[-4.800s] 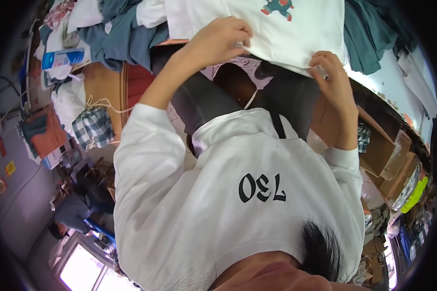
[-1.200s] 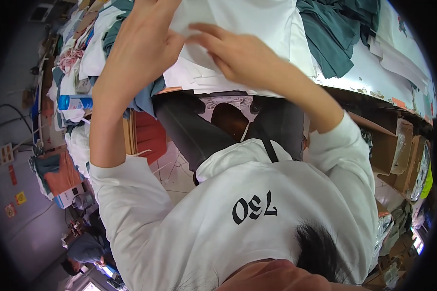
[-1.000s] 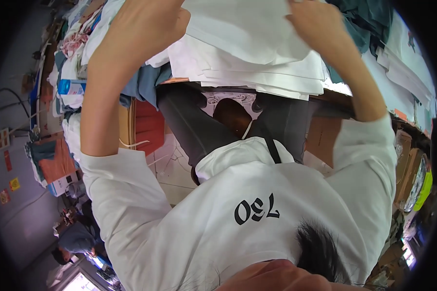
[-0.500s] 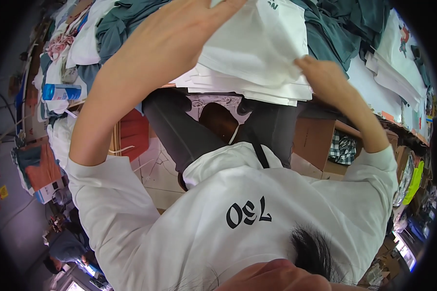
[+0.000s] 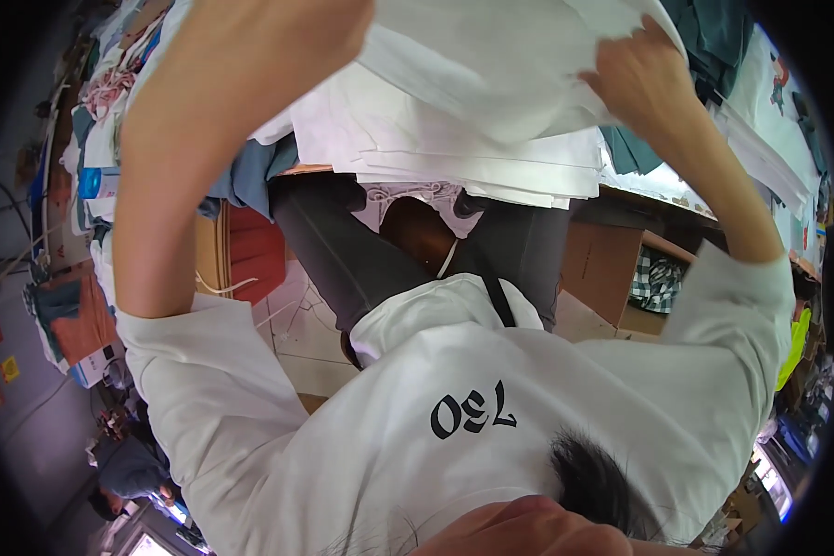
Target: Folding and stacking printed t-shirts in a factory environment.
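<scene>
A white piece of printable-shirt fabric (image 5: 510,79) is raised above a layered stack of white fabric pieces (image 5: 463,165) at the table's near edge. My right hand (image 5: 641,79) has its fingers closed on the raised piece at its right side. At the upper left, my left hand (image 5: 315,32) is at the left of the same piece. Its fingers run past the top of the picture, so their grip is hidden. The raised fabric curves and sags between the hands, covering the far part of the stack.
Dark green cloth (image 5: 713,42) lies to the right of the stack, with more white pieces (image 5: 760,153) beyond. A cardboard box (image 5: 607,269) holding checked cloth stands below the table at right. Blue-grey cloth (image 5: 255,181) hangs over the left edge. Another person (image 5: 134,468) is at far lower left.
The white fabric piece has been lifted off the stack and spread wider. My left hand moved up and left, my right hand up and right.
</scene>
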The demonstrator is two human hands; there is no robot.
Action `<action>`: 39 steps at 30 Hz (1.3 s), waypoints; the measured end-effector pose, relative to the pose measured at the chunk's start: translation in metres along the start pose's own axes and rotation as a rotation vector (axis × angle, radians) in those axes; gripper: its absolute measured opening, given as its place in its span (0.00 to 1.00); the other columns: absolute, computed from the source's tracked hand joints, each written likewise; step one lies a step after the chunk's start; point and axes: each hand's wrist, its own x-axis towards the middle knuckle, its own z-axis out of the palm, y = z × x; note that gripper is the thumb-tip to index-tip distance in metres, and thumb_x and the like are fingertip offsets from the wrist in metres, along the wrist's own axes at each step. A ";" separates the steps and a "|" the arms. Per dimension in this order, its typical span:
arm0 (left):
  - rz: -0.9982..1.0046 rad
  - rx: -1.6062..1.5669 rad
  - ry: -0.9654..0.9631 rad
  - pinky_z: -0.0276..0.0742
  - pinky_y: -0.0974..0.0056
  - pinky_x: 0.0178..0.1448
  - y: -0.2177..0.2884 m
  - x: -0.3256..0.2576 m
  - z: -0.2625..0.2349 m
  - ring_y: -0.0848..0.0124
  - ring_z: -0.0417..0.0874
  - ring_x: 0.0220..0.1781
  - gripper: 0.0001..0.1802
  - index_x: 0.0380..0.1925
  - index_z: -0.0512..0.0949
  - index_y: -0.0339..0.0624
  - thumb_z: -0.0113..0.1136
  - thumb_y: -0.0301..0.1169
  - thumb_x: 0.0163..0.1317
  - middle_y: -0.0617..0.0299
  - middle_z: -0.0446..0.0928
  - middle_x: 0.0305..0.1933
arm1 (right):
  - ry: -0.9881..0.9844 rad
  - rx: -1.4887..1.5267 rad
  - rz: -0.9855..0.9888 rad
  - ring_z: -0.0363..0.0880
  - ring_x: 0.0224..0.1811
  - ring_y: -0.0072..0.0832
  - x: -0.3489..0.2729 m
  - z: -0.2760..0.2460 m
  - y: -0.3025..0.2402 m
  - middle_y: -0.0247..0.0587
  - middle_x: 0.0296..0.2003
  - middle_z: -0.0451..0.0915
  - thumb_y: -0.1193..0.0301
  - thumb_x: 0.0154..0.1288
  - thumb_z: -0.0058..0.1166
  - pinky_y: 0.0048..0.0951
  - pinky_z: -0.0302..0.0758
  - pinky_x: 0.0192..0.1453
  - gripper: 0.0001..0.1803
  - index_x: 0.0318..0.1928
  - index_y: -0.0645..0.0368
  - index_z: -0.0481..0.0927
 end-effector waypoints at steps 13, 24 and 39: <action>-0.043 -0.262 -0.411 0.79 0.58 0.53 -0.029 -0.132 0.067 0.57 0.77 0.50 0.06 0.30 0.83 0.37 0.58 0.21 0.53 0.55 0.76 0.46 | 0.146 -0.018 -0.372 0.70 0.65 0.42 -0.096 0.072 0.026 0.43 0.48 0.77 0.65 0.51 0.67 0.49 0.53 0.80 0.18 0.40 0.60 0.80; -0.399 -0.069 -0.458 0.73 0.57 0.31 -0.197 -0.026 0.086 0.65 0.82 0.27 0.18 0.32 0.83 0.38 0.71 0.44 0.55 0.51 0.81 0.26 | 0.055 1.183 -0.039 0.75 0.16 0.21 0.088 0.063 0.131 0.33 0.16 0.74 0.68 0.74 0.48 0.27 0.71 0.18 0.13 0.30 0.58 0.76; -0.888 -0.123 -0.421 0.62 0.35 0.70 -0.222 -0.009 0.272 0.49 0.77 0.64 0.26 0.60 0.79 0.55 0.53 0.48 0.64 0.52 0.78 0.63 | 0.424 0.735 -0.022 0.60 0.72 0.58 0.136 0.169 0.003 0.64 0.72 0.58 0.69 0.66 0.57 0.48 0.61 0.74 0.34 0.72 0.55 0.64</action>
